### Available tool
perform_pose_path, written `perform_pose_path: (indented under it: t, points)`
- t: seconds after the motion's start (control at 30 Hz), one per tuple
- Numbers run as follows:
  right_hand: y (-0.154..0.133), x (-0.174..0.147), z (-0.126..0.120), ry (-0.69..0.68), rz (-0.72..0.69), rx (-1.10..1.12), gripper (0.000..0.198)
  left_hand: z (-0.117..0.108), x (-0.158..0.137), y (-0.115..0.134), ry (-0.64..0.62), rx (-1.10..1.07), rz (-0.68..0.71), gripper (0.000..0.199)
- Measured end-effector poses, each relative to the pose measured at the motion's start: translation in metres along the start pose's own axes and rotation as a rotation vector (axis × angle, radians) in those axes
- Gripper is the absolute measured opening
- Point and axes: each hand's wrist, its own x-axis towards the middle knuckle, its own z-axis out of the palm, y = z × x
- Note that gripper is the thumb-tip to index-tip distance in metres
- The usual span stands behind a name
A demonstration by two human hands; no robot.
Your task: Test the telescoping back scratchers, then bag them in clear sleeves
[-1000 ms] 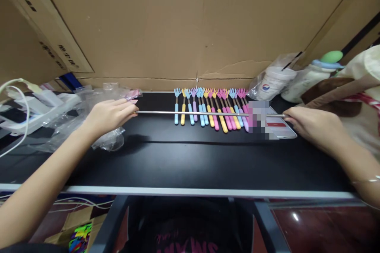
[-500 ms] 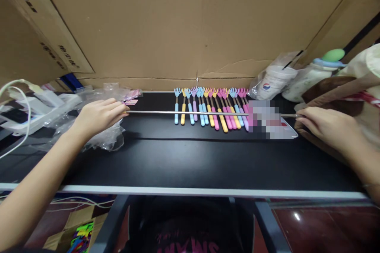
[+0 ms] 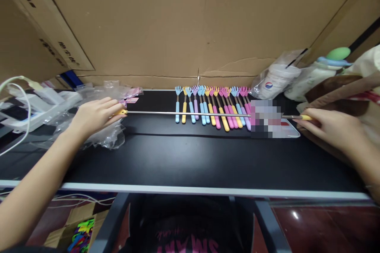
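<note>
A telescopic back scratcher [image 3: 166, 113] with a thin metal rod and yellow ends is stretched out level above the black table. My left hand [image 3: 96, 116] pinches its yellow left end. The yellow right end sits in the closed fingers of my right hand [image 3: 332, 126]. Behind and below the rod lies a row of short back scratchers [image 3: 204, 104] in blue, yellow, purple and pink, claw ends toward the cardboard wall. Near my right hand, a flat card-like item [image 3: 291, 128] is partly blurred out.
Crumpled clear plastic bags [image 3: 108, 138] and a white power strip [image 3: 44, 114] with cables are at left. A bagged cup [image 3: 274, 81], a bottle [image 3: 320, 73] and a fabric bag [image 3: 368, 99] stand at right. Cardboard [image 3: 148, 27] walls off the back.
My right fingers have slid slightly outward along the back scratcher, and its yellow ends now show more at both hands. The view has shifted slightly; the row lies as before.
</note>
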Motion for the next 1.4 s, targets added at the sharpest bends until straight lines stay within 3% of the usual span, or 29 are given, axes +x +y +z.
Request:
perform_pose_path:
  t: [0.17, 0.3, 0.6, 0.8, 0.97, 1.17, 1.4]
  points:
    - [-0.003, -0.001, 0.000, -0.113, 0.104, -0.029, 0.014, 0.006, -0.005, -0.001, -0.034, -0.142, -0.101, 0.048]
    - [-0.003, 0.003, 0.005, -0.141, 0.176, -0.068, 0.024, 0.010, -0.003, 0.001, -0.015, -0.141, -0.130, 0.043]
    - [-0.006, 0.002, 0.011, -0.071, 0.155, -0.145, 0.032, 0.006, 0.001, 0.006, 0.062, -0.150, -0.125, 0.048]
    - [-0.047, 0.004, -0.004, -0.022, 0.071, -0.156, 0.028, -0.003, 0.022, 0.034, 0.098, -0.326, -0.092, 0.048]
    - [-0.089, 0.010, -0.016, 0.042, -0.066, -0.044, 0.028, -0.020, 0.048, 0.073, 0.165, -0.465, -0.037, 0.050]
    - [-0.146, 0.012, -0.026, 0.071, -0.229, 0.059, 0.026, -0.046, 0.071, 0.120, 0.135, -0.565, 0.037, 0.047]
    - [-0.158, 0.015, -0.029, 0.119, -0.240, 0.073, 0.025, -0.056, 0.074, 0.131, 0.071, -0.679, -0.055, 0.042]
